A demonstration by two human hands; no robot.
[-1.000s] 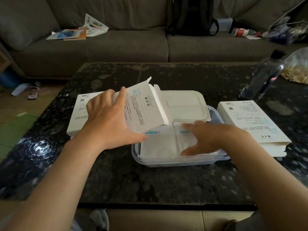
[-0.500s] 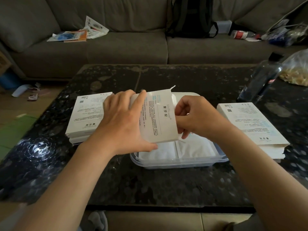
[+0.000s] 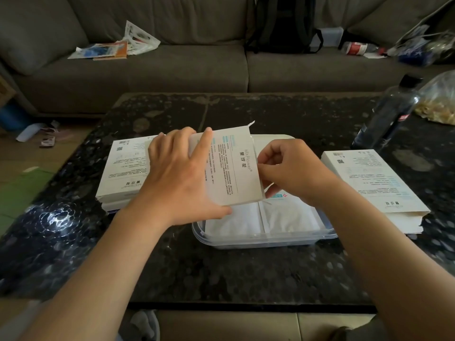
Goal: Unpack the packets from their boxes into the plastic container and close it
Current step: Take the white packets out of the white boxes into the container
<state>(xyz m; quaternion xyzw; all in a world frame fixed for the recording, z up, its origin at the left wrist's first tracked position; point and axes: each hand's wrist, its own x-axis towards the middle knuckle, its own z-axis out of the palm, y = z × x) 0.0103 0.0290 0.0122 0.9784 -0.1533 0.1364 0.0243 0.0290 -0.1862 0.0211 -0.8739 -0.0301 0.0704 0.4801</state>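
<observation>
Left hand [image 3: 181, 178] grips thin white printed cardboard box [image 3: 231, 166], held above clear rectangular plastic container [image 3: 266, 238] on dark speckled stone bench [image 3: 221, 271]; right hand [image 3: 289, 168] fingers curled at box's open right end, what they pinch hidden; white packets [image 3: 261, 217] lie in container; white lid [image 3: 273, 141] behind; stacked white boxes at left [image 3: 123, 168] and right [image 3: 379, 188] of container.

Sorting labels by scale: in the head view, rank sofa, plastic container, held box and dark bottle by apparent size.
1. Sofa
2. Plastic container, partly hidden
3. Held box, nearer the camera: close call with container
4. Dark bottle
</observation>
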